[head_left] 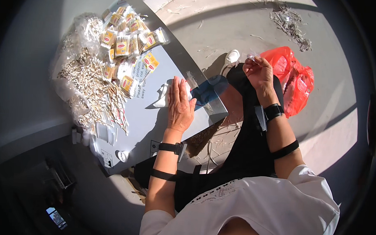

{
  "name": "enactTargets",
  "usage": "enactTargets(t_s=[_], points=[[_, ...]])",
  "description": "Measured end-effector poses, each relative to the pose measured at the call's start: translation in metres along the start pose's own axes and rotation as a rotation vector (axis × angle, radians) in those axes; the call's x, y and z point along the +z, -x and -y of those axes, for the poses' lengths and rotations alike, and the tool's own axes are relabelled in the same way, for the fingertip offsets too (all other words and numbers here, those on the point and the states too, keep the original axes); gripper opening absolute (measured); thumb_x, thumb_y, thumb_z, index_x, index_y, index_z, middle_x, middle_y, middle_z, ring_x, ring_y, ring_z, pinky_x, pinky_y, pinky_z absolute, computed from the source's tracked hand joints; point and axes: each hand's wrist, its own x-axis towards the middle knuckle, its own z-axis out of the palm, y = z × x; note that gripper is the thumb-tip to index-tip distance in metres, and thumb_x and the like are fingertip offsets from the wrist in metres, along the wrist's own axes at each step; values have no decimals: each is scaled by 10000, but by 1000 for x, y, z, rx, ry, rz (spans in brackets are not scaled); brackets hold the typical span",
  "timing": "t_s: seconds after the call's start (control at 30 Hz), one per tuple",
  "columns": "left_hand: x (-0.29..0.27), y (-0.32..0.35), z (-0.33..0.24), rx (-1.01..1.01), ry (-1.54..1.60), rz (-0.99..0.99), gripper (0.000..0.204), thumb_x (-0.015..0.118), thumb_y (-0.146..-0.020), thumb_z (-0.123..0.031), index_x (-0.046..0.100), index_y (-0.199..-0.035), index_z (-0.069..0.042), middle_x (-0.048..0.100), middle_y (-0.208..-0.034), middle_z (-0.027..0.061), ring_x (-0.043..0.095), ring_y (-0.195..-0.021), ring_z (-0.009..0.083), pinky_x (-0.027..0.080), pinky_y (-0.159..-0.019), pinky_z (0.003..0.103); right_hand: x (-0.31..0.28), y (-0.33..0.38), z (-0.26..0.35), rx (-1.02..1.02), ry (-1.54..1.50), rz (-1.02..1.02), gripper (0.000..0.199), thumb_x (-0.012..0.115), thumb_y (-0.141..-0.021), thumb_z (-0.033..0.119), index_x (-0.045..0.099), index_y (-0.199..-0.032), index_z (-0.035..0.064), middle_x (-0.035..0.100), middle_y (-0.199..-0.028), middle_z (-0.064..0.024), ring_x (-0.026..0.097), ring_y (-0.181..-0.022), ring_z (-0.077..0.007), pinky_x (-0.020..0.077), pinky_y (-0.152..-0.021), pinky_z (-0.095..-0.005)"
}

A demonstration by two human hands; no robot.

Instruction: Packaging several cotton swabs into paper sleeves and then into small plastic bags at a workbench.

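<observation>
My left hand (181,109) lies with its fingers stretched out over the grey box top (150,120). Under and beside it shows a crumpled white piece (160,101), whose kind I cannot make out. My right hand (260,76) is raised above my leg, fingers curled, pinching a small clear plastic piece (251,56). To the left of my left hand, several clear packets of cotton swabs (122,45) with yellow labels are heaped. Loose cotton swabs (84,74) spill from a large clear plastic bag (90,23) at the far left.
A red plastic bag (296,90) stands on the floor beyond my right wrist. Scraps of clear plastic and loose bits (288,21) lie farther off. A small white round container (122,156) sits at the box's near corner. A lit phone (56,217) is at the lower left.
</observation>
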Motion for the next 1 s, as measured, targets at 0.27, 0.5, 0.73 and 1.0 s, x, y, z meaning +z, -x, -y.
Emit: enactTargets(t_s=[0.27,0.5,0.73,1.0], points=[[16,-137,24,2,113,-252,429,497,-811,115,512,-1235,54,336,-1466,220,417,-1280,381,373,-1073,398,14,-12,-9,29,-1,10,33,580,-775,7,561,-755,-11,593,-780,-114,544,-705,-212,459,-623,-315],[22,-73,-26,201,209,-15,370,534,-846,38,561,-1215,20,435,-1416,176,438,-1280,346,361,-1077,407,11,-9,-4,10,5,-11,41,566,-784,15,572,-798,-23,617,-800,-120,559,-685,-206,456,-591,-292],[17,38,-94,236,487,224,286,478,-873,54,579,-1139,24,548,-1292,144,523,-1198,312,407,-1025,387,9,-4,-5,15,44,-5,29,578,-769,4,568,-757,-21,601,-769,-121,536,-670,-210,433,-574,-307],[-18,93,15,-436,-23,-525,391,450,-879,75,496,-1264,22,478,-1340,221,460,-1234,384,393,-1034,424,14,0,-4,55,98,70,48,564,-752,-28,521,-733,-17,542,-792,-116,470,-669,-208,410,-585,-301]])
